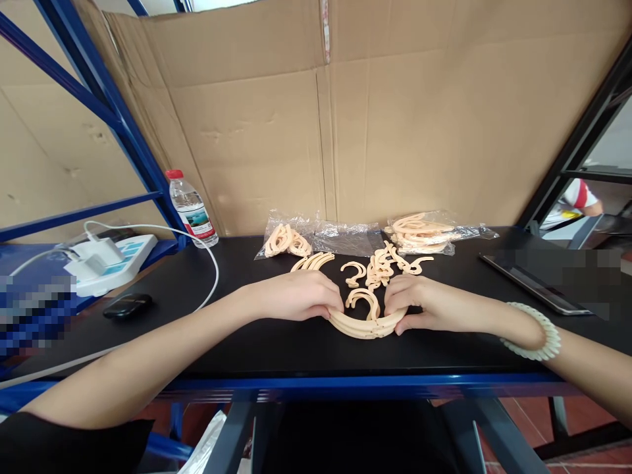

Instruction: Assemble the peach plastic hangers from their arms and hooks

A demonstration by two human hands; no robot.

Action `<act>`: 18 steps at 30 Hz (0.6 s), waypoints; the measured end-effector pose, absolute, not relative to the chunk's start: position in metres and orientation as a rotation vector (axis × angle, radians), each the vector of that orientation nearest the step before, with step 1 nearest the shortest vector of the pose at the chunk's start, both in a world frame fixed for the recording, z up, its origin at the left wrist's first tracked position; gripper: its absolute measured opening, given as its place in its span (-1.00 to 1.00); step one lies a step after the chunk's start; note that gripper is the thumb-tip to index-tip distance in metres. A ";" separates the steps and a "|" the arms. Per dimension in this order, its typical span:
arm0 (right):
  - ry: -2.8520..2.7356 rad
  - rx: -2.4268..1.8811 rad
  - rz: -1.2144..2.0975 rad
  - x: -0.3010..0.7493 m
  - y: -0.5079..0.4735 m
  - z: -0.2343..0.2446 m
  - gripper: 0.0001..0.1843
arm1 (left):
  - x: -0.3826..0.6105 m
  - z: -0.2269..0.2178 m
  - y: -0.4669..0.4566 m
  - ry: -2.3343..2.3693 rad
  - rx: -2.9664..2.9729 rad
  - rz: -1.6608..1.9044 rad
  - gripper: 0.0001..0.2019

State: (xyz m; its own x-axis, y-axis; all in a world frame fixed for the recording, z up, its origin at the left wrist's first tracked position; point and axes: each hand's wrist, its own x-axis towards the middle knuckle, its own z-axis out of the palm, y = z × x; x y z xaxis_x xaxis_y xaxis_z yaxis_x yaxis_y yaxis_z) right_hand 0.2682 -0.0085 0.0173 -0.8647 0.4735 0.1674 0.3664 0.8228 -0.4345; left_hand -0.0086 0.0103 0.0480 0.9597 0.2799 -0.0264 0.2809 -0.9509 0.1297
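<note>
Beige curved plastic arcs stacked on black table, left hand grasping 9 o'clock end, right hand grasping 3 o'clock end; loose hook pieces at 12

Both bare forearms reach forward and angle inward, wrists low. The left hand lies knuckles up, its fingers curled tight in a grip. The right hand faces it close by, fingers likewise curled, thumb apparently tucked underneath.
</note>
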 end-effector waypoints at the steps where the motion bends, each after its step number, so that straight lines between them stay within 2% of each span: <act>1: -2.738 -0.633 0.571 0.268 -0.007 0.017 -0.86 | -0.007 0.049 0.012 0.423 2.973 -0.015 -0.86; 5: -2.741 -0.609 0.601 0.269 -0.001 0.015 -0.82 | -0.003 0.051 0.016 0.418 2.946 -0.004 -0.83; 8: -2.732 -0.632 0.632 0.272 0.002 0.013 -0.69 | -0.003 0.055 0.022 0.461 2.918 0.039 -0.81; 12: -2.694 -0.666 0.582 0.279 0.001 0.020 -0.54 | -0.010 0.063 0.041 0.793 2.903 0.203 -0.81; 16: -2.625 -0.674 0.452 0.283 0.002 0.040 -0.69 | -0.015 0.060 0.069 1.247 2.844 0.114 -0.84; 18: -2.586 -0.651 0.359 0.281 0.009 0.052 -0.73 | -0.013 0.053 0.080 1.438 2.791 0.020 -0.77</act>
State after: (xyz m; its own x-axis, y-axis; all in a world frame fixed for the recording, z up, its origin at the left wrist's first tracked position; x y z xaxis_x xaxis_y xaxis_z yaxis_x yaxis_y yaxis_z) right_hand 0.2811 0.0091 0.0520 -0.7888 0.5000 0.3576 0.3835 0.8549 -0.3494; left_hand -0.0130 0.0804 0.0526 0.5805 0.8142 0.0103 0.8142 -0.5806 0.0073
